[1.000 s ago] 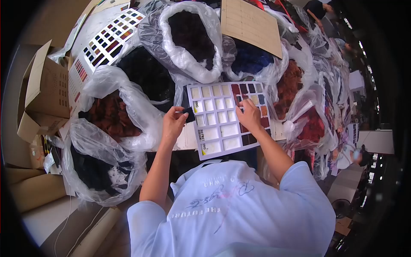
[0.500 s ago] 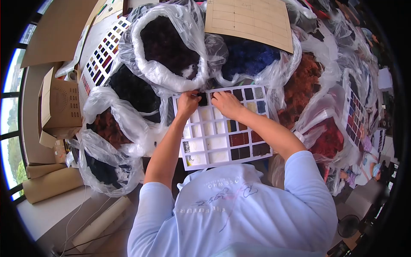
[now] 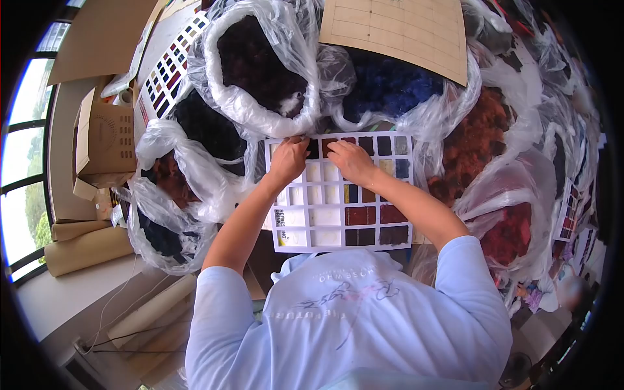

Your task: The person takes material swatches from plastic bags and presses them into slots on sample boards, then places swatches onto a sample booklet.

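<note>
Sideways lettering on the white gridded board (image 3: pixel 325 216) reads "REFRES" and "ING", broken by a grid bar, with "DRINK" beside it at the lower left. The back of the pale blue T-shirt (image 3: pixel 351 318) carries "THE FUTURE" and "HOSE WHO", along with looping script that I cannot make out; printed marks on the cardboard box (image 3: pixel 112 140) at left are too small to read. The board lies directly in front of the person, its left cells mostly pale and those at right filled with coloured swatches. Both hands are at its top edge, near each other but apart. The left hand (image 3: pixel 290 161) has its fingers curled inward, tips at the left side of a black swatch (image 3: pixel 314 149) in the top row; whether it pinches the swatch or presses it, I cannot tell. The right hand (image 3: pixel 351 161) is half-curled, fingers close together, tips just right of that swatch; their exact grip is hidden. Beyond the board, clear plastic bags hold dark brown fibre (image 3: pixel 260 71) and blue fibre (image 3: pixel 390 88), the latter partly covered by a tan panel (image 3: pixel 398 32) marked with grid lines.
</note>
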Demonstrator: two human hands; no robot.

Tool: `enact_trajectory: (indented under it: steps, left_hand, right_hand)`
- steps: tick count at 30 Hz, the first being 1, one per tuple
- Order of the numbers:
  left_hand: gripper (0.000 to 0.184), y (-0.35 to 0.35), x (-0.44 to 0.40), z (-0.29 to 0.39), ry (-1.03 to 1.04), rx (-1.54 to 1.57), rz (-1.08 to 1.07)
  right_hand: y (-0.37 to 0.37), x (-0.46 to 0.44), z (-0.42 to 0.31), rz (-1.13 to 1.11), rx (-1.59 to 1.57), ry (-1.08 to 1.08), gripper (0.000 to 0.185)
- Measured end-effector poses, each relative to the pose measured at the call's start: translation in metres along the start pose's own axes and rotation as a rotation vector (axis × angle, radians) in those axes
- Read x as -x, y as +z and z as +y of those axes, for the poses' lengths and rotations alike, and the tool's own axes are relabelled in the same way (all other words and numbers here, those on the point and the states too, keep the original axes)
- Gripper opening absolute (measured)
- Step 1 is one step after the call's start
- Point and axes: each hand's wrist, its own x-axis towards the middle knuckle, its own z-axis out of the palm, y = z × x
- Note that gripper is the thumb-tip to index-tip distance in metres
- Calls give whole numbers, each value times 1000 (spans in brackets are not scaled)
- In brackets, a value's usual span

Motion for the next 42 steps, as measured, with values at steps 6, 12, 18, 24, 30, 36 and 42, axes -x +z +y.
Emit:
enact_trajectory:
  steps: [6,12,18,24,30,36,42]
  left_hand:
    - [42,-16,5,-4,160,-4,23]
    - [33,-6,4,-19,243,64,49]
    - [23,3,3,-39,330,162,123]
    - [10,18,-14,-44,390,246,79]
    - [9,17,-6,-48,441,97,94]
    - [10,-64,61,-76,46,268,230]
    - [14,-69,52,-200,-567,183,264]
  right_hand:
    - [-4,3,6,28,36,80,7]
    - [2,4,2,-28,88,83,25]
    - [1,-10,-18,-146,309,151,33]
    - [0,-20,-32,-301,346,251,34]
    - [-2,-31,-44,-402,441,302,36]
    - [-1,-39,-47,-459,401,399,35]
    - [8,-52,-64,29,112,720,28]
